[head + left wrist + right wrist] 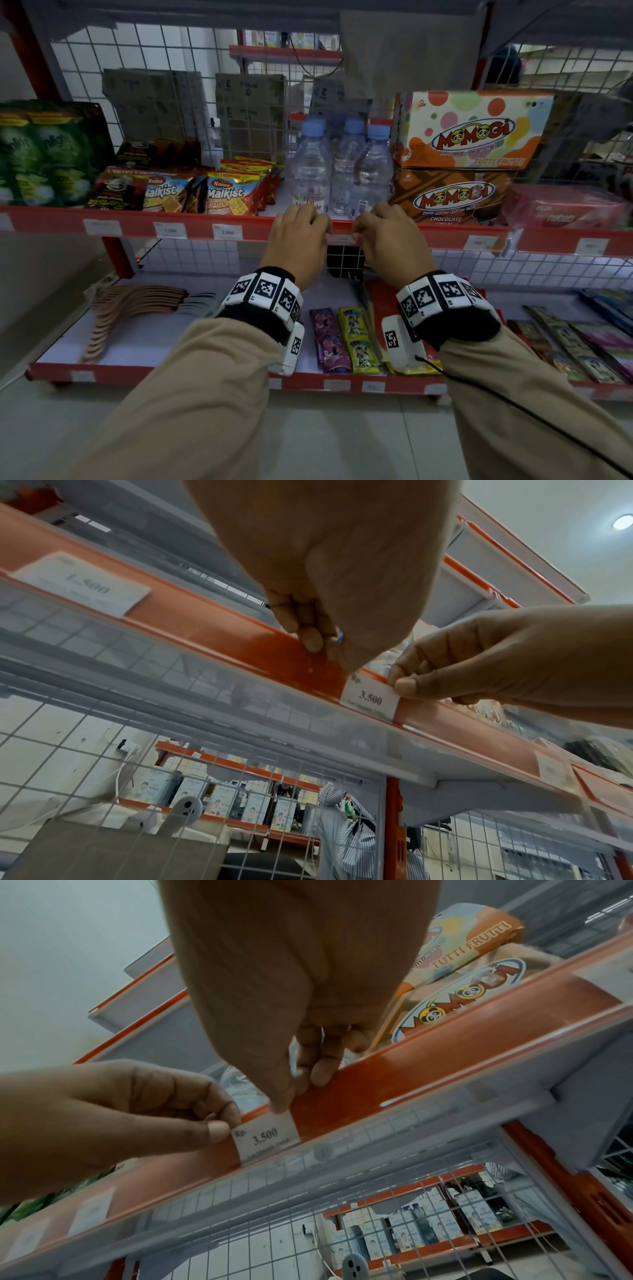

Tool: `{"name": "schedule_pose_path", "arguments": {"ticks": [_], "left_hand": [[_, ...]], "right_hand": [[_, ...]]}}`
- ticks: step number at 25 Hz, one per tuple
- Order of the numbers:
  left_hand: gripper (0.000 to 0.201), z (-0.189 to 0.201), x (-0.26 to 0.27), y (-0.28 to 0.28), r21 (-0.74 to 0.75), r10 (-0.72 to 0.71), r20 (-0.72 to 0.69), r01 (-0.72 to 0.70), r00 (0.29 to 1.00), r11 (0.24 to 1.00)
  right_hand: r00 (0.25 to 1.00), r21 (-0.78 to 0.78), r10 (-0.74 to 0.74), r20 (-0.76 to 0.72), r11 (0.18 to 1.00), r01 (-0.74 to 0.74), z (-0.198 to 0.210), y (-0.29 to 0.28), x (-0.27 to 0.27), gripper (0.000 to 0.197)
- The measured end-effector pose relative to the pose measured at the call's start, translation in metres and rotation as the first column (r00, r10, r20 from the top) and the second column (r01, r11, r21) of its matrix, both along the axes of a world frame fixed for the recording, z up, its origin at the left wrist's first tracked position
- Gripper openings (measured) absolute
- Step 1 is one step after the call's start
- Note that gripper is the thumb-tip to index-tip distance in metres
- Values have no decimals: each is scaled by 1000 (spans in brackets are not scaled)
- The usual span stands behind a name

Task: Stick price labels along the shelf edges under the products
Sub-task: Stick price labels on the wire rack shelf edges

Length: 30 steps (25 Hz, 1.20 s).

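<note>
Both hands are at the front of the red metal shelf edge: the left hand pinches one end of the small white paper price label printed "3.500", and the right hand pinches its other end. This label lies flat on the edge, below the clear plastic water bottles. White wire mesh backs the shelf. Boxes marked Momogi stand just right of the bottles.

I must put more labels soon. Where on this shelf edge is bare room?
Bare red strip lies between the 1.500 label and the left hand, and right of the right hand up to the next label. Further left, labels crowd closely.
</note>
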<state>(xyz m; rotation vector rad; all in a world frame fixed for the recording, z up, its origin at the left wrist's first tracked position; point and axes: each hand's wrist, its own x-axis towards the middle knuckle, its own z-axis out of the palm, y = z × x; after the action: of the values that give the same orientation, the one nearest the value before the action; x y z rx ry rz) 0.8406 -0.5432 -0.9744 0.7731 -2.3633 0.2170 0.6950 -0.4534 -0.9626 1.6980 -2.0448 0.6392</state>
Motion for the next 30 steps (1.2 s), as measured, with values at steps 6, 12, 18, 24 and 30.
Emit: {"name": "schedule_pose_path", "arguments": {"ticks": [6, 12, 18, 24, 30], "left_hand": [[16, -4, -1, 7, -25, -13, -112, 10, 994, 1000], [25, -6, -23, 25, -41, 18, -107, -22, 994, 999], [47, -15, -77, 64, -21, -132, -38, 131, 991, 991], [56, -17, -116, 84, -89, -171, 34, 173, 985, 981], [42, -10, -134, 88, -64, -97, 18, 98, 995, 993]], "right_hand": [[1000, -79, -16, -25, 997, 14, -4, 14, -4, 20], [968, -88, -197, -157, 979, 185, -6, 40, -36, 23], [948, -157, -310, -66, 942, 297, -10, 77, -84, 22], [974, -119, -223, 23, 967, 224, -9, 93, -111, 24], [973, -30, -220, -68, 976, 218, -3, 96, -120, 17]]}}
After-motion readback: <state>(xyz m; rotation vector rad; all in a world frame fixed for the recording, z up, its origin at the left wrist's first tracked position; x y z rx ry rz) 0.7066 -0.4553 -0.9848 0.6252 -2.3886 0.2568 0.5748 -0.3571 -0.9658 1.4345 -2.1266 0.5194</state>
